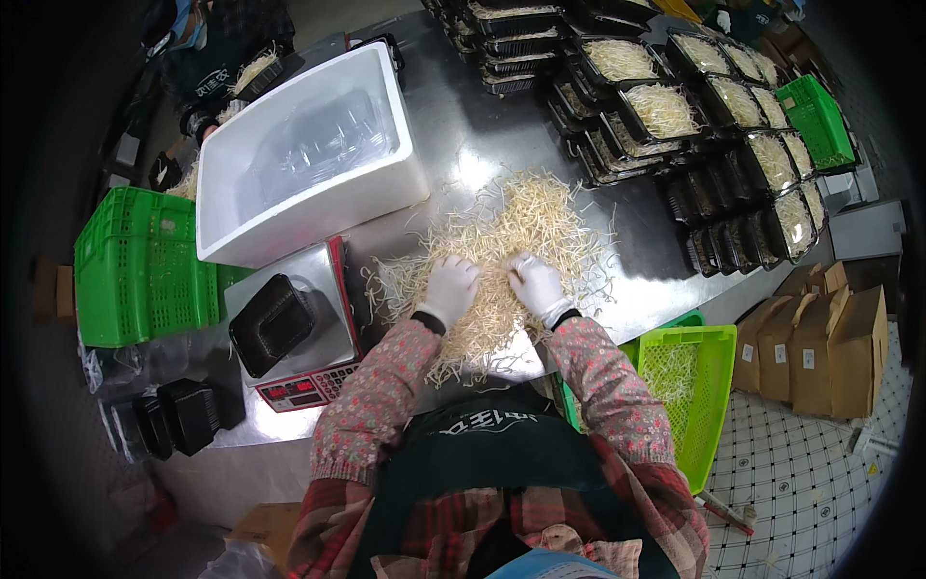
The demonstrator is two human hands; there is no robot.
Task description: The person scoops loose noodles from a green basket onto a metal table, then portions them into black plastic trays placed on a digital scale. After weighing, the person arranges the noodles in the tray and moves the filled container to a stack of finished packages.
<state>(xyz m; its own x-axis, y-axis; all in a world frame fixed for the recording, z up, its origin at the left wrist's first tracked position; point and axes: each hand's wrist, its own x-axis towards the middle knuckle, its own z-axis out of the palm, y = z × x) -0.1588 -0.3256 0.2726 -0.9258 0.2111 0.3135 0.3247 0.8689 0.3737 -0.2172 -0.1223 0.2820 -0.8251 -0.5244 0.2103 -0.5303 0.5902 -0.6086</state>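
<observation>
A loose heap of bean sprouts (539, 210) spreads over the steel table (463, 134) before me. My left hand (451, 288), in a white glove, has its fingers curled into the sprouts on the heap's left side. Opposite it, my right hand (537, 285), gloved too, pinches at sprouts with thumb and fingers. Strands lie between the two hands, and the fingertips are partly hidden. To the left, an empty black plastic tray (271, 326) rests tilted on the pan of a red digital scale (307, 387).
A white foam box (311, 231) with clear plastic lids (333, 130) stands behind the scale, beside green crates (145, 268). Filled black trays (662, 108) are stacked at back right. A lime-green basket (712, 405) and paper bags (810, 354) sit right. A co-worker's hand (210, 132) shows far left.
</observation>
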